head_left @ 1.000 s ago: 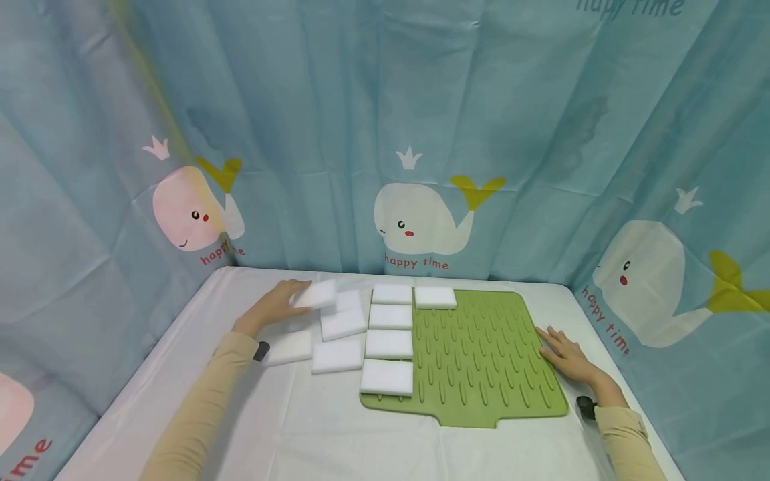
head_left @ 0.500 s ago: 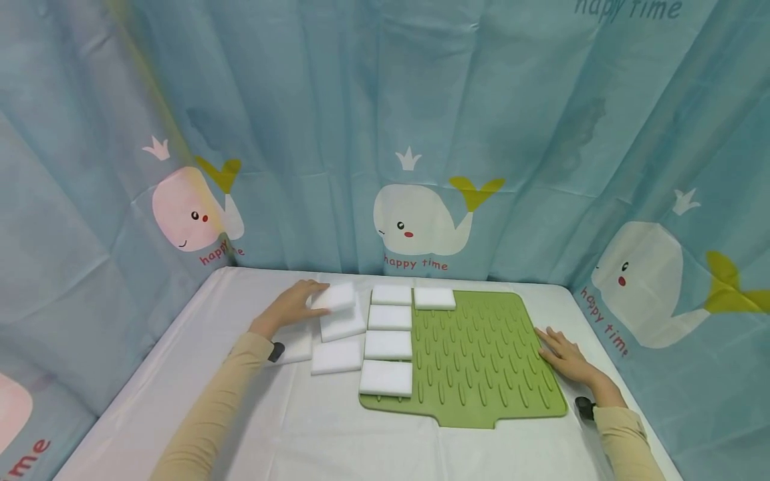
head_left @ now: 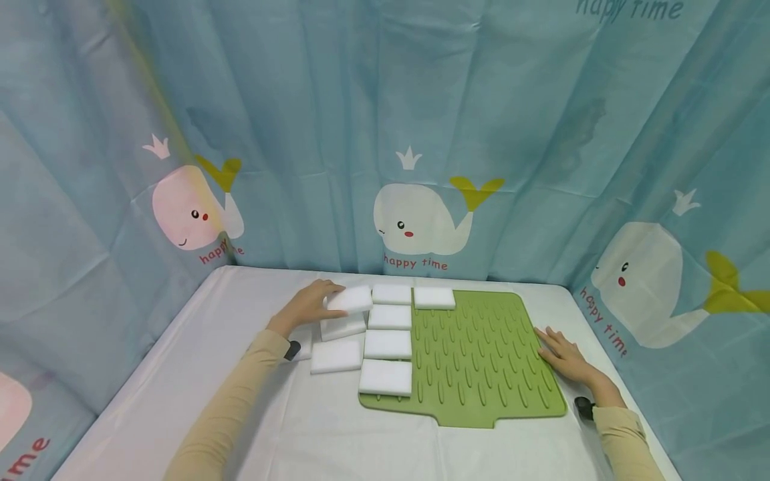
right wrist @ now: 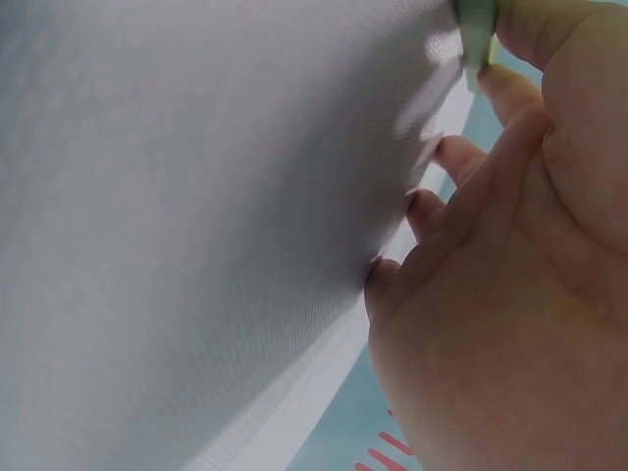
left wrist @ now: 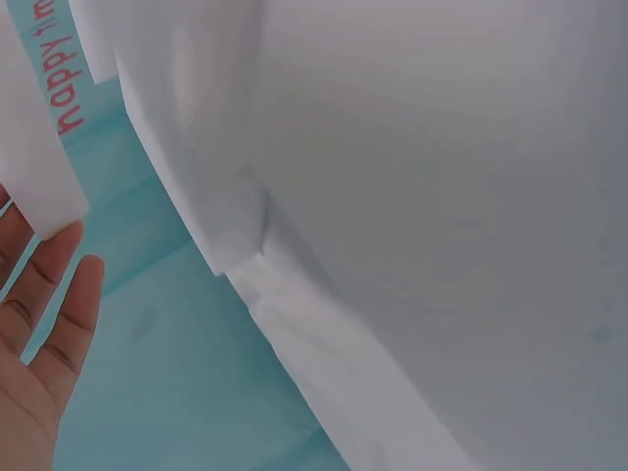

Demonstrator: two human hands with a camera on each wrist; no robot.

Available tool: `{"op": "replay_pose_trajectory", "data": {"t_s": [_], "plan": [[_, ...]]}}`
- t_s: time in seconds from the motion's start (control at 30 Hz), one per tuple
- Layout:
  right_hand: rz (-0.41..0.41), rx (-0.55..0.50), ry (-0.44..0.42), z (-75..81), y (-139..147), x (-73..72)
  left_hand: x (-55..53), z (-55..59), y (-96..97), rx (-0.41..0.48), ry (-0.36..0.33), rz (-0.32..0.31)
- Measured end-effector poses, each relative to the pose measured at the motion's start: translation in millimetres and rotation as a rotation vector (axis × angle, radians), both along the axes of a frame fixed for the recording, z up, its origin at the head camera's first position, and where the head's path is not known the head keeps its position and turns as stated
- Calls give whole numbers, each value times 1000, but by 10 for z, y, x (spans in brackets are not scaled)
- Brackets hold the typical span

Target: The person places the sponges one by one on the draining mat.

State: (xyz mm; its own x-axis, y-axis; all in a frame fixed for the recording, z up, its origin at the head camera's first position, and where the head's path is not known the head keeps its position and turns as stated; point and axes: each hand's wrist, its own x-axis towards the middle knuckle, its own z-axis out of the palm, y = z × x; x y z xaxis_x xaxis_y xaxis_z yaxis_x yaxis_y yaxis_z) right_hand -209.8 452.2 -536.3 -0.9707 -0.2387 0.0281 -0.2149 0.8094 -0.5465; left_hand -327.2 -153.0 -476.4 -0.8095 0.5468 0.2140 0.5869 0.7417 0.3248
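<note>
Between the thumb and fingers of my left hand [head_left: 309, 306] a white sponge [head_left: 351, 298] is pinched, raised above other white sponges left of the green mat [head_left: 481, 354]. In the left wrist view the held sponge [left wrist: 37, 147] shows at the fingertips. On the mat, several sponges stand in a column along its left side, with another sponge [head_left: 434, 298] at the top of a second column. My right hand [head_left: 564, 355] rests at the mat's right edge, fingers spread and fairly straight. The right wrist view shows its thumb and index finger touching the mat's edge [right wrist: 478, 34].
Loose sponges lie on the white cloth-covered table [head_left: 337, 427] left of the mat, including one sponge [head_left: 337, 355] near the mat's lower left and one partly under the left wrist. A blue curtain [head_left: 301, 133] with whale prints surrounds the table's back and sides.
My left hand has carried the pinched sponge rightward, from over the left of the loose sponges to beside the mat's upper left. The right hand has stayed in place.
</note>
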Motion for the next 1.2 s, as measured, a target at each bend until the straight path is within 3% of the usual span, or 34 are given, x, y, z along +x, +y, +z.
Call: {"op": "replay_pose_trajectory", "data": {"t_s": [0.47, 0.97, 1.2], "plan": [[-17, 2, -27, 17, 3, -6, -26, 1, 320, 54, 60, -59], [-19, 3, -30, 27, -15, 15, -2, 25, 673, 32, 49, -76], [-23, 8, -27, 21, -13, 9, -2, 35, 848, -25, 46, -80]]}}
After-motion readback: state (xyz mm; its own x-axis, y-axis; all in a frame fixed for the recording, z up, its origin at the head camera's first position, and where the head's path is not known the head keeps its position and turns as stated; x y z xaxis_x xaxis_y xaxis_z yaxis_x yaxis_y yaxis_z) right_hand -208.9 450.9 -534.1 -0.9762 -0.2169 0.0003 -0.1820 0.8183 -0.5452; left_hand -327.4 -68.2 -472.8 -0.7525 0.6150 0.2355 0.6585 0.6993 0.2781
